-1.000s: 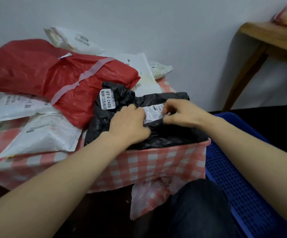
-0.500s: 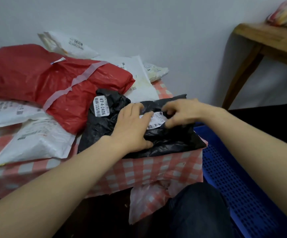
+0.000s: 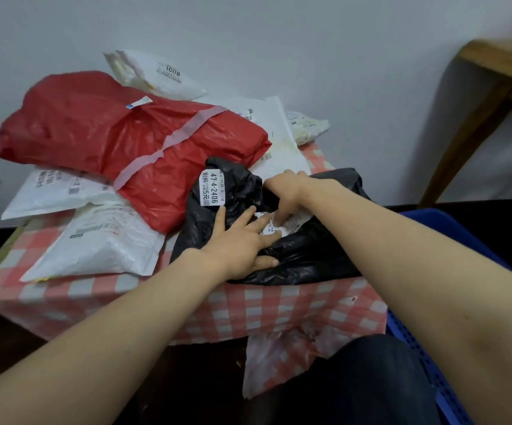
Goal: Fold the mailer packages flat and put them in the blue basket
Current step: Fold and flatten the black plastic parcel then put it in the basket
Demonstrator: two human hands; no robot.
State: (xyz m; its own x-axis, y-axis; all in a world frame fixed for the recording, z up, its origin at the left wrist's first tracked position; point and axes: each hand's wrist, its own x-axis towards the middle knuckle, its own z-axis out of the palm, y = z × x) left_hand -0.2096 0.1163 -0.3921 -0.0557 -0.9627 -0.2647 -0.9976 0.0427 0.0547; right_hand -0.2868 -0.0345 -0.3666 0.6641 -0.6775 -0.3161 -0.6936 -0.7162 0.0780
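On the checkered surface [image 3: 279, 305], near its front edge, black mailer [image 3: 310, 256] mid-fold. Left hand [image 3: 242, 243] presses it, fingers spread flat; right hand [image 3: 285, 194] seems to pinch the crumpled top. Next: fold over, flatten, move right into blue basket [image 3: 451, 228].

Mailer under my hands [image 3: 303, 256]: glossy black, with white printed labels
Big mailer behind it [image 3: 110, 133]: bright red, crossed by a pale pink tape strip
Other mailers [image 3: 101, 246]: white with grey print
Tablecloth [image 3: 279, 308]: red-and-white check
Basket [image 3: 451, 228]: blue, perforated
Side table [image 3: 500, 65]: brown wood
My trousers [image 3: 371, 381]: dark navy
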